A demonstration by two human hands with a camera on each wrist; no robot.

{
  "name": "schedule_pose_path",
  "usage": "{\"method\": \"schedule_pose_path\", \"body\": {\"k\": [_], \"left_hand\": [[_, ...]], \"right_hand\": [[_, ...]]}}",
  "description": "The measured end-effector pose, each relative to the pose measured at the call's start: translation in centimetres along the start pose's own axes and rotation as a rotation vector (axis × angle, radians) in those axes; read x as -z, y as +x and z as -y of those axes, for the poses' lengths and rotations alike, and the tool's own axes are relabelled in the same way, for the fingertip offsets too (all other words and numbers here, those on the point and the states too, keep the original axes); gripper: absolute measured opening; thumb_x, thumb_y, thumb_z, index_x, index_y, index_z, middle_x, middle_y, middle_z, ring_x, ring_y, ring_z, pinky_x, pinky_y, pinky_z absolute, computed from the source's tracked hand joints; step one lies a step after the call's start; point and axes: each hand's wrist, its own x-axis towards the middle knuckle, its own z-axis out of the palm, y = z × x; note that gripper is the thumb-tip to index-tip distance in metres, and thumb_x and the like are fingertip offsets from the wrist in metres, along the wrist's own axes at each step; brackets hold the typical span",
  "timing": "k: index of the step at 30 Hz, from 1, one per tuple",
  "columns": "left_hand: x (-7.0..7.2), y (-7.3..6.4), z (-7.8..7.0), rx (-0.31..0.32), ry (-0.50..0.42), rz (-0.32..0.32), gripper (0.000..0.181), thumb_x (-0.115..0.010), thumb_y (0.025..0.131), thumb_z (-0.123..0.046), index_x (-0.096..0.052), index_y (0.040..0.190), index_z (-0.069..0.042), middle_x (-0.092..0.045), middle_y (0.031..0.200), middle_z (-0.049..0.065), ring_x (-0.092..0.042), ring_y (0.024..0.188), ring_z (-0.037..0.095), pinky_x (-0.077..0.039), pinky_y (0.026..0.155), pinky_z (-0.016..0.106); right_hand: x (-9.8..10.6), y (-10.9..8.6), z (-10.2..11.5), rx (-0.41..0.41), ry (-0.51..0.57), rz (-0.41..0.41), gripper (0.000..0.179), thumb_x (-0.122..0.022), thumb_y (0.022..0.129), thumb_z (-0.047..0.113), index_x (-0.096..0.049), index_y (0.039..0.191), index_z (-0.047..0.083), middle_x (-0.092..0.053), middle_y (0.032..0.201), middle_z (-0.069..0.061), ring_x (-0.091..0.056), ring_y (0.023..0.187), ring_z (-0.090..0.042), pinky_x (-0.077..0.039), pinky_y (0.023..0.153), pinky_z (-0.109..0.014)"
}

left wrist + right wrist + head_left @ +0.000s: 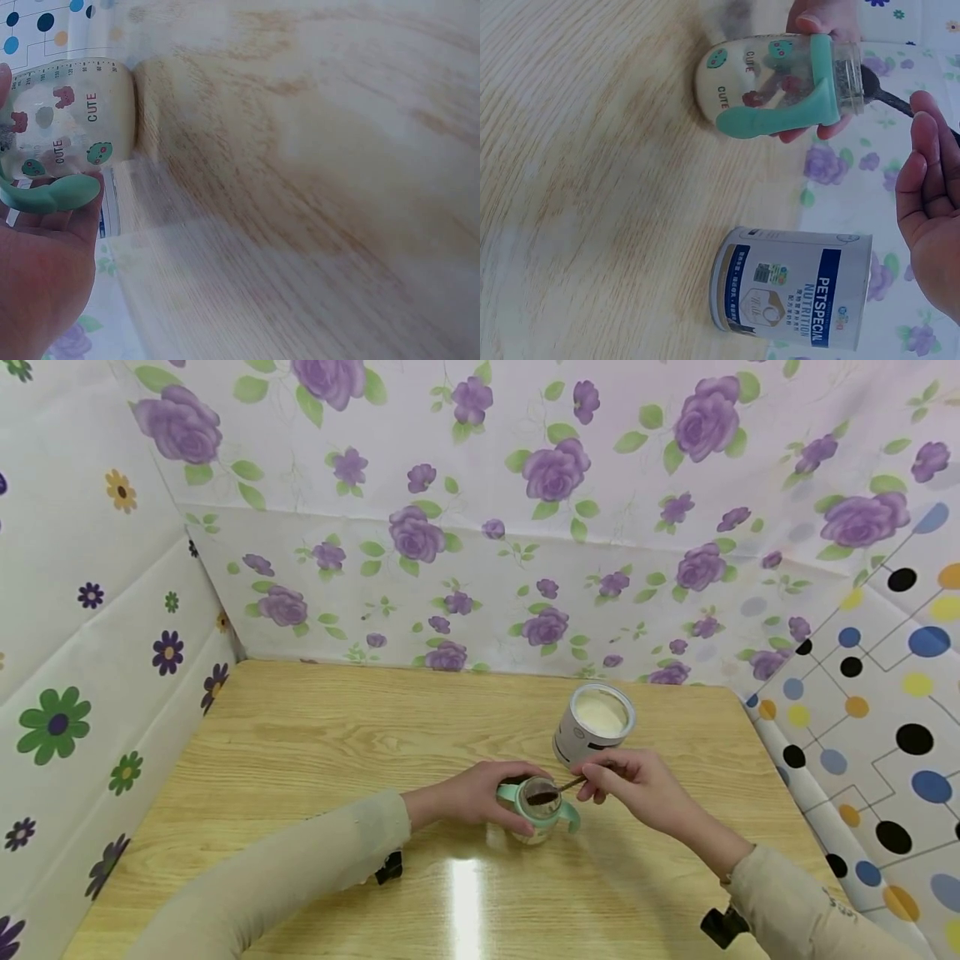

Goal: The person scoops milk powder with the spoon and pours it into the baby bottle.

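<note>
A clear baby bottle (534, 837) with mint-green handles, animal prints and the word CUTE stands upright on the table. Its top is uncovered, and something cream-coloured shows inside (731, 82). My left hand (480, 793) grips the bottle around its upper part, by one handle (52, 195). In my right hand (637, 785), thumb and fingers pinch the handle of a dark spoon (892, 101). The spoon's bowl (542, 797) is at the bottle's mouth; whether powder lies on it I cannot tell. Behind the right hand stands a lidless tin (581, 742) of pale powder.
The tin's label (791, 289) reads PETSPECIAL NUTRITION. All this sits on a wood-grain table (337, 727). Patterned cloths line the back (480, 585), left (112, 693) and right (885, 710) sides of the table.
</note>
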Motion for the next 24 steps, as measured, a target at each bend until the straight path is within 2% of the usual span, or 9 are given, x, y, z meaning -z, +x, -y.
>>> {"method": "schedule_pose_path", "body": {"k": [4,9,15,24], "left_hand": [[-0.03,-0.04,-0.02,-0.001,0.011,-0.005,0.073,-0.093,0.087,-0.031,-0.059,0.152,-0.029,-0.065,0.141,-0.015,-0.06,0.125,0.002,-0.048,0.11,0.028],[-0.09,-0.01,0.04,-0.011,0.007,-0.008,0.073,-0.093,0.087,-0.03,-0.059,0.151,-0.029,-0.066,0.14,-0.014,-0.06,0.125,0.002,-0.048,0.11,0.028],[-0.13,-0.02,0.16,-0.012,-0.003,-0.005,0.072,-0.093,0.087,-0.031,-0.059,0.15,-0.031,-0.066,0.139,-0.016,-0.06,0.125,0.002,-0.048,0.11,0.029],[-0.13,-0.03,0.25,-0.015,0.004,-0.014,0.075,-0.094,0.086,-0.031,-0.059,0.152,-0.027,-0.066,0.142,-0.013,-0.06,0.126,0.002,-0.047,0.111,0.028]], "right_hand": [[0.14,0.11,0.28,-0.03,0.027,-0.006,0.027,-0.053,0.114,0.009,-0.077,0.118,-0.001,-0.08,0.09,-0.007,-0.076,0.081,-0.019,-0.065,0.071,-0.035],[0.19,0.2,0.4,-0.117,0.081,-0.022,0.032,-0.051,0.116,0.017,-0.076,0.12,-0.003,-0.08,0.091,-0.011,-0.075,0.083,-0.025,-0.065,0.073,-0.036],[0.21,0.22,0.42,-0.185,0.123,-0.029,0.037,-0.051,0.116,0.022,-0.074,0.121,-0.007,-0.08,0.091,-0.012,-0.075,0.081,-0.02,-0.065,0.074,-0.036],[0.55,0.28,0.94,-0.175,0.148,-0.052,0.038,-0.051,0.116,0.02,-0.072,0.12,-0.012,-0.08,0.09,-0.012,-0.076,0.084,-0.022,-0.065,0.073,-0.035]]}}
